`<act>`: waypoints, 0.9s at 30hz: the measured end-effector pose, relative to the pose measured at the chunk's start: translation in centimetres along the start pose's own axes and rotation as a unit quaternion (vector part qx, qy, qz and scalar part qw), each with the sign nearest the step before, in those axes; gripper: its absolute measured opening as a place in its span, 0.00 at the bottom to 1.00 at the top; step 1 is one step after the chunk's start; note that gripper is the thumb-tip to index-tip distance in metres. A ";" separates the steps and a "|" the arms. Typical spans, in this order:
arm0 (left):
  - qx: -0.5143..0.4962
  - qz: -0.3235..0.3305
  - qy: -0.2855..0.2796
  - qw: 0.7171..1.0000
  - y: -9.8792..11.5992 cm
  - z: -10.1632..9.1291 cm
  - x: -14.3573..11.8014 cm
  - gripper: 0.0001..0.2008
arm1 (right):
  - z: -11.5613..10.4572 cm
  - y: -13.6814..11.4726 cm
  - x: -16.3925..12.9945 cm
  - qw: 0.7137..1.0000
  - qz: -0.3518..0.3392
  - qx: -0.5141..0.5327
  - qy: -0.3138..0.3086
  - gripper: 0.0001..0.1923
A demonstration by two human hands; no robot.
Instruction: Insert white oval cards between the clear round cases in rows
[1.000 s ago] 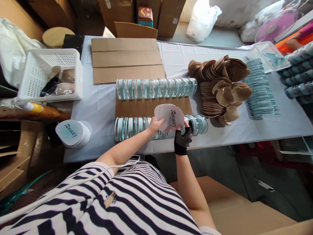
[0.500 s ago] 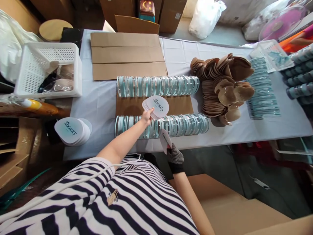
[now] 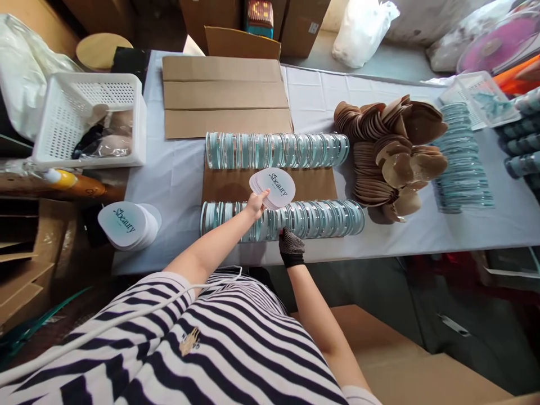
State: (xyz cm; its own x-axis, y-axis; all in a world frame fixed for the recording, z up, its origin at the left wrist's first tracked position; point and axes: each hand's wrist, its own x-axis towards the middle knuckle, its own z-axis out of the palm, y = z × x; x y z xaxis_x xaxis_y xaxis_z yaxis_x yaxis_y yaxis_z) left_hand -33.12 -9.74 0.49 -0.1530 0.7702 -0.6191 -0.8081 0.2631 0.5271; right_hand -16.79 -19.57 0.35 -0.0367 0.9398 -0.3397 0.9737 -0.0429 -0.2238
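My left hand [image 3: 255,204] holds a small stack of white "Sbeauty" cards [image 3: 273,187] above the near row of clear round cases [image 3: 324,218]. My right hand [image 3: 289,245], in a black mesh glove, is pressed against the front of that near row around its middle; a card it held a moment ago is hidden from view. A second row of clear cases [image 3: 276,150] lies behind on the brown cardboard sheet [image 3: 228,183].
Another pile of Sbeauty cards [image 3: 126,225] sits at the table's left corner. A white basket [image 3: 86,121] stands at left, flat cardboard [image 3: 225,98] at the back, a heap of tan puffs [image 3: 390,152] and more stacked cases [image 3: 462,157] at right. Cardboard boxes [image 3: 405,360] lie below.
My right hand pulled one card off the stack, dropped toward me, then rose to the near row of cases. My left hand carried the card stack back and slightly left.
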 end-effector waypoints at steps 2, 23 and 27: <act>0.003 0.003 -0.003 1.000 -0.1 0.0 0.0 0.12 | 0.4 0.1 0.5 0.996 -0.001 0.084 -0.037 0.14; 0.096 0.097 -0.069 0.988 -1.5 -2.4 -2.2 0.16 | -3.6 -3.8 3.9 0.937 -0.077 0.254 0.228 0.23; 0.069 0.093 -0.040 0.992 0.4 -2.8 -1.9 0.11 | -2.4 -0.9 -1.5 0.954 -0.003 0.192 0.230 0.25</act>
State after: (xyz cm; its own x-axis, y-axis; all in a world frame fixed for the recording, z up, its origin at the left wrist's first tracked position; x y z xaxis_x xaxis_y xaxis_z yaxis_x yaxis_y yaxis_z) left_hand -34.79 -12.70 0.21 -0.2422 0.8552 -0.4582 -0.6837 0.1847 0.7060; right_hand -17.04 -20.10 3.21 0.1470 0.9859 0.0794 0.8159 -0.0755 -0.5733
